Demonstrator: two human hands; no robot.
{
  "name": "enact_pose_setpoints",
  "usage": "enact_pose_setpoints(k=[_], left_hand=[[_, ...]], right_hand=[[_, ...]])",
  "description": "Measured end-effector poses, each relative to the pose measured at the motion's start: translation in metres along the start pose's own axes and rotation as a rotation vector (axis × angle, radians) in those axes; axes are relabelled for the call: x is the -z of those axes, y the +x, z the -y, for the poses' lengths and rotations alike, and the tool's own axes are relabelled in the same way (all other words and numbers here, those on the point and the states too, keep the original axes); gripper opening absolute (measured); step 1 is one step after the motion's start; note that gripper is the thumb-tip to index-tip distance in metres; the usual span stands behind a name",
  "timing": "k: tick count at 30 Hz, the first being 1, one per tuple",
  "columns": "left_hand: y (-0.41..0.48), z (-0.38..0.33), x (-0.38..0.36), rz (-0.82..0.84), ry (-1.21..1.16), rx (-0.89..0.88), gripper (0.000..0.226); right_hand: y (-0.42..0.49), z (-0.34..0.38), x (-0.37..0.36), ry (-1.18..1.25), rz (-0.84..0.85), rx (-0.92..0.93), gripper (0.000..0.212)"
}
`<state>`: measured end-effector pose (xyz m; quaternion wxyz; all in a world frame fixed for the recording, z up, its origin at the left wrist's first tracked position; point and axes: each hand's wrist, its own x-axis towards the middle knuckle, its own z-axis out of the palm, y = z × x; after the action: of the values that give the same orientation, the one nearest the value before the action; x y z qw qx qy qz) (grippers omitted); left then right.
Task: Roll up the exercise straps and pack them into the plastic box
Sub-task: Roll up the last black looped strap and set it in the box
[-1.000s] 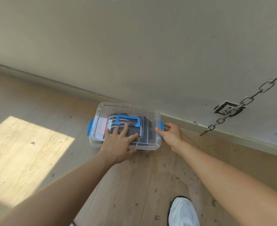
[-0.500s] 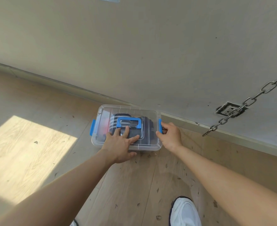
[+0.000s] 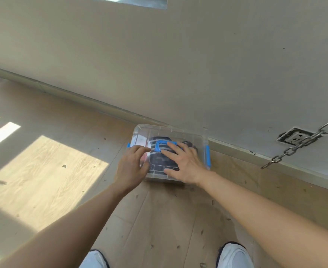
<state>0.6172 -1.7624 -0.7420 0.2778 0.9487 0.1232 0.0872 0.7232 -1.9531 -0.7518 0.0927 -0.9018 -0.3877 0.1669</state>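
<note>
1. Clear plastic box (image 3: 200, 138), rectangular w/ rounded corners, lid on, sits on wood-grain floor (image 3: 159, 219) right by the wall.
2. Dark rolled straps (image 3: 159, 161) are inside, seen thru the glossy lid.
3. My R hand (image 3: 182, 163) lies flat on the lid, fingers straight & spread, tips at the blue handle (image 3: 160, 142).
4. My L hand (image 3: 130, 167) is at the lid's left side, fingers bent; can't tell if it grips anything.
5. Smooth blue latch (image 3: 208, 155) on the box's right end.

The clear, blue-clipped plastic box (image 3: 198, 140) is closed off behind by the beige wall (image 3: 178, 64). At its left and front, wooden floor (image 3: 62, 171) is left free; a grey steel chain (image 3: 294, 149) is hung well to the right.
</note>
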Motion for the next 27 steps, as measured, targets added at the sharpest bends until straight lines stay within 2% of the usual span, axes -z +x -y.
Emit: enact_pose_setpoints(k=[3, 5, 12, 13, 15, 17, 22, 27], left_hand=[[0.002, 0.021, 0.011, -0.093, -0.029, 0.266, 0.038], [0.005, 0.039, 0.015, -0.103, -0.063, 0.371, 0.044], [0.013, 0.061, 0.014, 0.125, -0.393, 0.688, 0.079], [0.014, 0.061, 0.014, 0.167, -0.466, 0.696, 0.079], [0.014, 0.059, 0.012, 0.224, -0.563, 0.647, 0.062], [0.014, 0.056, 0.008, 0.160, -0.578, 0.601, 0.049], [0.016, 0.047, 0.000, -0.004, -0.382, 0.536, 0.041], [0.018, 0.045, -0.006, -0.028, -0.182, 0.452, 0.032]], right_hand=[[0.010, 0.011, -0.008, -0.042, 0.125, 0.038, 0.071], [0.013, 0.015, -0.011, -0.081, 0.177, 0.030, 0.070], [0.015, 0.022, -0.006, -0.137, 0.204, 0.016, 0.071], [0.016, 0.021, -0.007, -0.138, 0.204, 0.015, 0.071], [0.017, 0.020, -0.008, -0.139, 0.196, 0.018, 0.071], [0.017, 0.018, -0.011, -0.140, 0.177, 0.022, 0.071], [0.017, 0.016, -0.015, -0.114, 0.143, 0.031, 0.071], [0.017, 0.017, -0.015, -0.113, 0.147, 0.028, 0.071]])
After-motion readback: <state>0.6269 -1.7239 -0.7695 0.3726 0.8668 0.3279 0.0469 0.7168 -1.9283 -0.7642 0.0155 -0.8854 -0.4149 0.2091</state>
